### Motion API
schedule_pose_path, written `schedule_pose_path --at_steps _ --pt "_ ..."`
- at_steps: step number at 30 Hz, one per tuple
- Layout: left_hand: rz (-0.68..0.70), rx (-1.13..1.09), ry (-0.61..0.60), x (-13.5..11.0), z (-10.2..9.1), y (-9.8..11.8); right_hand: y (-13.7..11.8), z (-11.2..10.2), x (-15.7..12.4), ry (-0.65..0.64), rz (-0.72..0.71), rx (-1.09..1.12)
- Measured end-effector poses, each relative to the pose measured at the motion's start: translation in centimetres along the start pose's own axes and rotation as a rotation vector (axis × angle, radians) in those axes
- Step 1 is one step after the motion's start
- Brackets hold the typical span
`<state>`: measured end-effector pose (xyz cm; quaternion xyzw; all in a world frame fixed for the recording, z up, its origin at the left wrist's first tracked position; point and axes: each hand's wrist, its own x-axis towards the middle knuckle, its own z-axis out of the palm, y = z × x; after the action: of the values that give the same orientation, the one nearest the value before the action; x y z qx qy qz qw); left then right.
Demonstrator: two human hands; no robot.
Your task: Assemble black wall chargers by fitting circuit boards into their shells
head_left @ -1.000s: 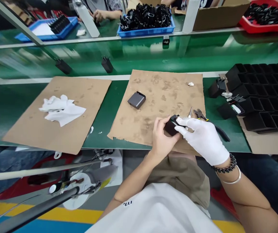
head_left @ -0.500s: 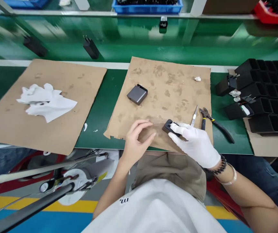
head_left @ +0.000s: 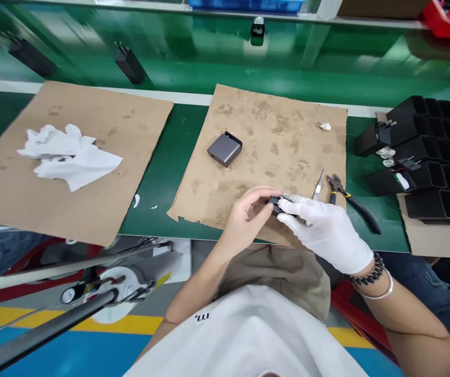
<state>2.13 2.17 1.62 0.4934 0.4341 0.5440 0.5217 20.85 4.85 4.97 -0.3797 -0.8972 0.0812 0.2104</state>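
A small black charger (head_left: 276,208) is between my two hands, low over the front of the middle cardboard sheet (head_left: 248,125). My left hand (head_left: 244,213), bare, grips its left end between thumb and fingers. From the right, my right hand (head_left: 325,225), in a white glove, closes its fingertips on the same charger and hides much of it. Just beyond the glove lie a thin knife-like tool (head_left: 318,185) and side cutters (head_left: 350,203) with black and yellow handles. A grey charger housing (head_left: 225,148) rests farther back on the cardboard.
Rows of open black housings (head_left: 432,204) stand on the right. White cloths (head_left: 71,157) lie on the left cardboard sheet (head_left: 131,118). A crumpled white scrap (head_left: 325,126) sits at the back right of the middle sheet. Black plug chargers (head_left: 130,65) stand along the green back area.
My left hand has moved right and taken hold of the black charger's left end. My right hand keeps its grip on it. The whole view has shifted slightly.
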Motion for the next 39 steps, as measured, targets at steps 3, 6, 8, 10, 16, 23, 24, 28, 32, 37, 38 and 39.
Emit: schedule_pose_path --at_steps 3,6,8,10,16,23,24,28,32,37,38,39 --pt "-0.056 -0.024 -0.007 -0.2 -0.3 0.0 0.5 -0.8 0.2 -0.061 -0.056 -0.071" --pt "-0.054 -0.03 0.079 -0.9 -1.1 -0.5 0.9 -1.4 0.2 0.035 -0.089 -0.035" --pt "-0.01 0.013 0.171 -1.5 -1.7 -0.9 0.9 -1.2 0.1 0.151 -0.028 -0.042" --pt "0.031 0.087 0.24 -1.9 -2.2 -1.2 0.9 -0.6 0.0 0.181 0.042 -0.102" --pt "0.152 0.485 0.196 -2.2 -2.0 -1.3 3.0 0.6 0.8 -0.01 0.25 0.218" --pt "0.226 0.861 -0.147 -2.9 -2.0 -0.9 3.6 -0.2 1.9 -0.034 0.628 1.354" --pt "0.241 0.886 -0.182 -3.0 -2.1 -0.9 3.2 -0.4 2.0 -0.032 0.631 1.379" --pt "0.262 0.916 -0.244 -2.8 -2.4 -1.1 1.9 -1.7 2.0 -0.022 0.619 1.403" --pt "0.278 0.917 -0.229 -2.8 -2.4 -1.3 1.2 -2.6 1.9 -0.052 0.613 1.423" --pt "0.324 0.942 -0.224 -3.2 -2.1 -1.2 1.1 -2.7 1.7 -0.039 0.638 1.408" --pt "0.329 0.947 -0.229 -3.2 -2.1 -1.1 1.6 -2.6 2.2 -0.014 0.637 1.368" --pt "0.335 0.951 -0.228 -3.2 -2.1 -1.0 2.4 -2.6 3.1 0.018 0.635 1.332"
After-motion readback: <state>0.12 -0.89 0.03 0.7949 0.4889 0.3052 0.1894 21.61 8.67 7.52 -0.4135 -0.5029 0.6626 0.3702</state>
